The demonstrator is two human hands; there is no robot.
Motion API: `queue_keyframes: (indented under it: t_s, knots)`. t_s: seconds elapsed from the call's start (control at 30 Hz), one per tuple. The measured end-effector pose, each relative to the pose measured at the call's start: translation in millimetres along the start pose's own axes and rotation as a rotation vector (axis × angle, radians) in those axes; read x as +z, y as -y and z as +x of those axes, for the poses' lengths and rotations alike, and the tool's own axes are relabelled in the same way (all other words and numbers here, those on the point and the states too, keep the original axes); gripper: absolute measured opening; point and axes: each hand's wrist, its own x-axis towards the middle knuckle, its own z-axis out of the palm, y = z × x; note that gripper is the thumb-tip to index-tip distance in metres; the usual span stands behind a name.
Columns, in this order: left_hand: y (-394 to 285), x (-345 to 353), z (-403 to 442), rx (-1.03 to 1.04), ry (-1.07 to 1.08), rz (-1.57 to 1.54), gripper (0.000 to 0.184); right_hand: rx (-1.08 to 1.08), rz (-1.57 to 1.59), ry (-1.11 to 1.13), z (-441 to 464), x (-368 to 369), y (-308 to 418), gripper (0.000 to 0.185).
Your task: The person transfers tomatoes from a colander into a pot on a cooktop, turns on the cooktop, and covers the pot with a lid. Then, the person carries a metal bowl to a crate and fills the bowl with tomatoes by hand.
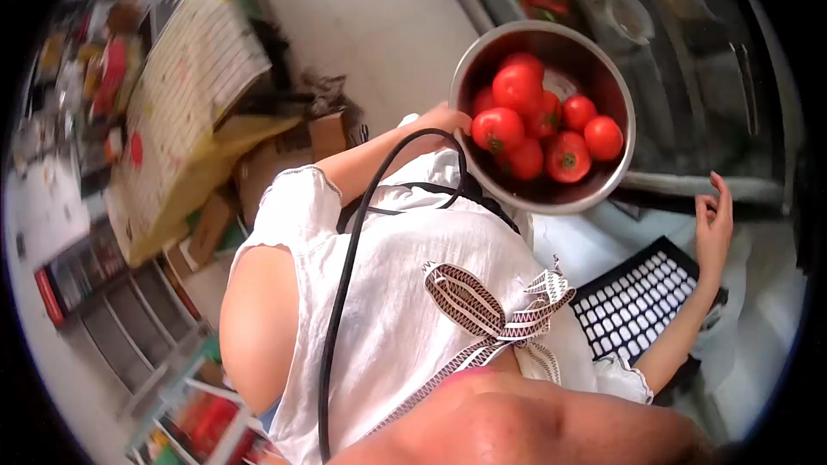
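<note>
A steel bowl (624,95) holds several red tomatoes (519,89), some with green stem ends showing. My left hand (450,120) grips the bowl's near left rim, and its fingertips are partly hidden. My right hand (715,224) is raised on the right with nothing in it, one finger stretched out and the others slightly bent. It is nearest to the edge of a dark case with a glassy top (698,120). Below and left of it lies a black slotted plastic panel (637,301) with rows of white-looking openings.
A table with a checked cloth (189,77) stands at the left, cardboard boxes (327,136) beneath and beside it. A crate with red items (202,422) is at the lower left. Pale floor (362,17) runs between table and case. A black cord (345,293) crosses my white top.
</note>
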Motion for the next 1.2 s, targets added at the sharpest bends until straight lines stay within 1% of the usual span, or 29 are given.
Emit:
queue_keyframes:
  t_s: [0.03, 0.1, 0.13, 0.17, 0.2, 0.23, 0.27, 0.33, 0.37, 0.4, 0.43, 0.47, 0.5, 0.53, 0.57, 0.63, 0.7, 0.73, 0.77, 0.8, 0.83, 0.87, 0.9, 0.97, 1.0, 1.03, 1.1, 1.13, 1.2]
  knots:
    - [5, -14, 7, 0.004, -0.071, 0.06, 0.007, 0.019, 0.0, 0.017, 2, 7, -8, 0.036]
    - [23, -36, 23, 0.076, -0.125, -0.017, 0.008, -0.002, -0.057, 0.086, 1, 14, -17, 0.037]
    - [19, -38, 16, 0.108, -0.177, -0.138, 0.011, -0.054, -0.084, 0.079, 3, 14, -24, 0.038]
    - [-7, -43, -8, 0.09, -0.266, -0.233, 0.011, -0.112, -0.126, 0.075, 12, 5, -9, 0.038]
    - [-5, -61, -18, 0.085, -0.274, -0.292, 0.013, -0.123, -0.163, 0.072, 18, -2, -8, 0.038]
    - [-2, -75, -29, 0.133, -0.293, -0.381, 0.014, -0.145, -0.174, 0.087, 24, -7, -12, 0.038]
    - [-9, -99, -49, 0.161, -0.315, -0.55, 0.014, -0.131, -0.167, 0.089, 32, -11, 3, 0.038]
    - [-12, -138, -83, 0.234, -0.5, -0.613, 0.014, -0.11, -0.148, 0.092, 42, -10, 6, 0.038]
    - [3, -183, -82, 0.237, -0.572, -0.654, 0.014, -0.126, -0.161, 0.081, 46, -6, 7, 0.038]
    - [-7, -156, -25, 0.346, -0.481, -0.598, 0.015, -0.002, -0.067, -0.05, 5, -3, -99, 0.038]
    - [-15, -164, -36, 0.386, -0.584, -0.61, 0.016, 0.046, -0.021, -0.069, 0, 5, -117, 0.038]
    - [-13, -186, -40, 0.462, -0.583, -0.64, 0.02, 0.103, 0.043, -0.079, -5, 14, -131, 0.036]
    - [-15, -200, -46, 0.502, -0.703, -0.638, 0.029, 0.157, 0.104, -0.086, -8, 23, -145, 0.034]
    - [-11, -222, -49, 0.587, -0.661, -0.687, 0.033, 0.149, 0.219, -0.101, -6, 37, -174, 0.034]
    - [-9, -241, -57, 0.606, -0.65, -0.703, 0.036, 0.148, 0.299, -0.071, -2, 49, -199, 0.035]
    - [-23, -254, -75, 0.689, -0.659, -0.781, 0.039, 0.297, 0.297, -0.04, -6, 63, -191, 0.033]
    - [-17, -295, -84, 0.724, -0.449, -0.987, 0.044, 0.286, 0.16, 0.012, -4, 80, -194, 0.033]
    - [-14, -309, -83, 0.796, -0.652, -0.894, 0.047, 0.307, 0.094, 0.016, -3, 86, -190, 0.034]
    - [-11, -324, -82, 0.806, -0.646, -0.885, 0.047, 0.306, 0.105, 0.008, -2, 91, -189, 0.034]
    - [-7, -338, -79, 0.863, -0.722, -0.855, 0.049, 0.315, 0.077, 0.014, -2, 96, -189, 0.034]
    - [-11, -336, -80, 0.916, -0.795, -0.823, 0.05, 0.328, 0.047, 0.021, -4, 100, -189, 0.034]
    - [-26, -331, -72, 0.892, -0.828, -0.949, 0.047, 0.327, 0.052, -0.015, -13, 98, -191, 0.033]
    - [-25, -333, -73, 0.883, -0.817, -0.928, 0.047, 0.35, 0.061, -0.02, -19, 103, -200, 0.033]
    - [-24, -331, -76, 0.913, -0.564, -1.1, 0.044, 0.238, 0.089, -0.08, -34, 108, -207, 0.032]
    - [-22, -329, -70, 0.942, -0.652, -1.032, 0.042, 0.329, 0.141, -0.058, -42, 110, -210, 0.032]
    - [-21, -333, -64, 0.94, -0.653, -1.03, 0.042, 0.332, 0.141, -0.056, -47, 115, -214, 0.032]
    - [-17, -347, -58, 0.965, -0.563, -1.009, 0.042, 0.402, 0.299, -0.074, -67, 143, -227, 0.032]
    - [-22, -336, -59, 0.985, -0.609, -0.988, 0.044, 0.407, 0.359, -0.064, -77, 159, -232, 0.032]
    - [-34, -310, -64, 0.937, -0.668, -0.999, 0.045, 0.454, 0.335, -0.023, -104, 186, -232, 0.034]
